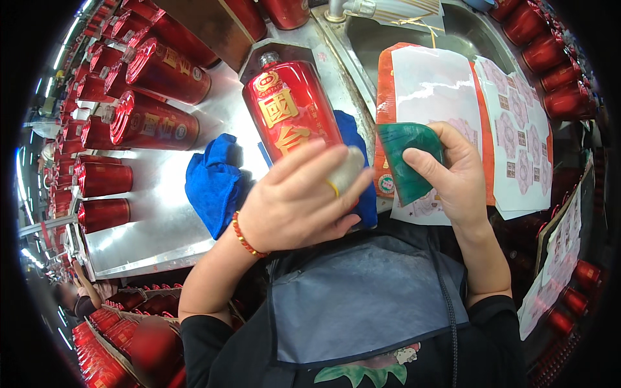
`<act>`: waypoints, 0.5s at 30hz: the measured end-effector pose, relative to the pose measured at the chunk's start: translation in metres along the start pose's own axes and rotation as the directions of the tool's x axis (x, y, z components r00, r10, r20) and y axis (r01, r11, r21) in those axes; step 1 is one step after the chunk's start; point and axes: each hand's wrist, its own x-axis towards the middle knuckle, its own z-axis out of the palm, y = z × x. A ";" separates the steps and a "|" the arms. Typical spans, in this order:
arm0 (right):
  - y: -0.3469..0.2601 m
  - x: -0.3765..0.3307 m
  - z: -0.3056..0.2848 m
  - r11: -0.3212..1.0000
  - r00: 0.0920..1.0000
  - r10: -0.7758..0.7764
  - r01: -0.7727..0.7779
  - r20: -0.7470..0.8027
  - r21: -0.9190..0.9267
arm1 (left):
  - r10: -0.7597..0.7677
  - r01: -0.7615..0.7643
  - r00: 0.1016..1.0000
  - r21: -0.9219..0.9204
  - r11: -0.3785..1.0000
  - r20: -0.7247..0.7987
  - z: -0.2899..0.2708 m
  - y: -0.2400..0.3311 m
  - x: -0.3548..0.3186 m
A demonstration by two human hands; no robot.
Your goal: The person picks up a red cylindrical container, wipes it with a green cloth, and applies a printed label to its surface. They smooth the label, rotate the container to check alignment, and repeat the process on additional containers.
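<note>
A red bottle [291,97] with large gold characters and a silvery cap lies on its back, its neck pointing away from me. My left hand [301,194] is over its lower end, fingers curved round a pale, rounded pad [347,171] that they partly hide. Blue cloth [217,181] is bunched left of the bottle, and more blue shows under and right of it. Between the thumb and fingers of my right hand [449,171], a flat, dark green translucent scraper [409,161] is held above the paper sheets.
Several red bottles [155,123] stand along the left of the metal worktop [142,223]. At the right, printed sheets [517,136] lie with an orange-red folder [386,84] by a metal sink [466,29]. More red bottles [540,55] line the far right; crates of them [110,330] sit lower left.
</note>
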 end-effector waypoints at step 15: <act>-0.023 0.084 0.017 0.475 0.721 -0.614 0.663 0.322 -0.579 | -0.487 0.463 0.817 -0.152 0.873 -0.310 0.028 0.026 -0.031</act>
